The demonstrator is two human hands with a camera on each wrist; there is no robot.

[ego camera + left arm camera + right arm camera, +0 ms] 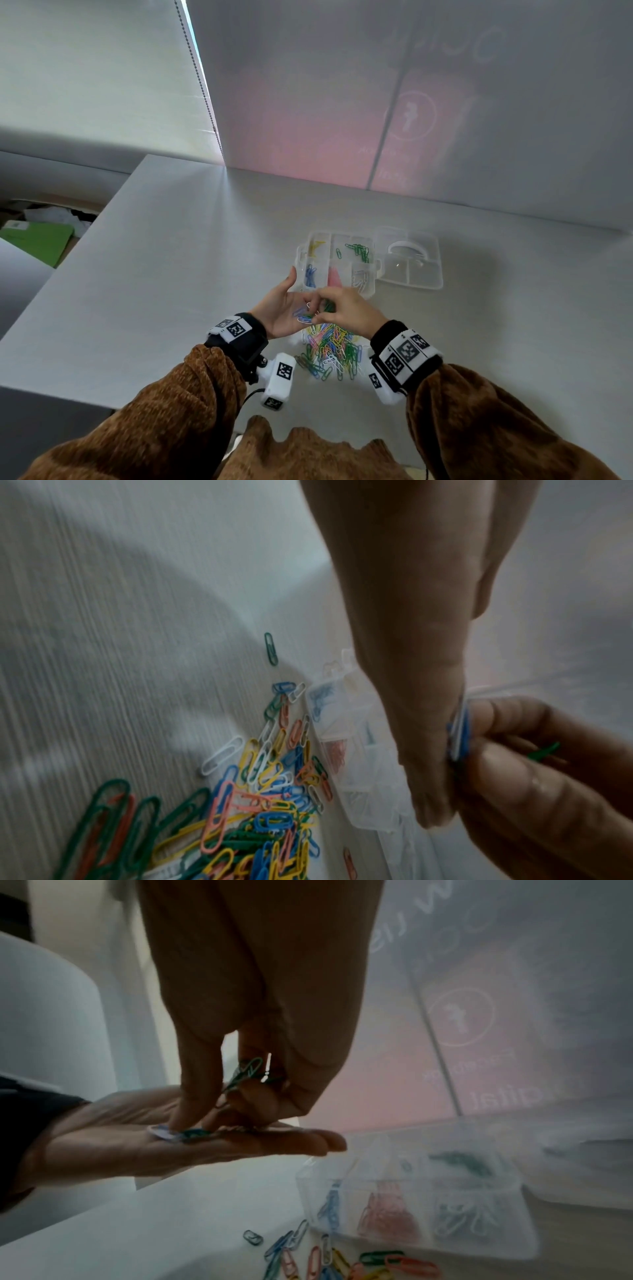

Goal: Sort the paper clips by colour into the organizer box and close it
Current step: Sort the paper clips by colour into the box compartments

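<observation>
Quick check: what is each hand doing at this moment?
Left hand: open, palm up, paper clips lying on it.
Right hand: fingers curled, pinching green clips above the left palm.

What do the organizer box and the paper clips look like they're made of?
Organizer box: clear, glossy, rigid plastic by the look; the clips inside show through its walls and its open lid glints. Paper clips: probably wire with a smooth coloured coating, judging by the thin bent loops in solid green, blue, yellow, pink and white.
</observation>
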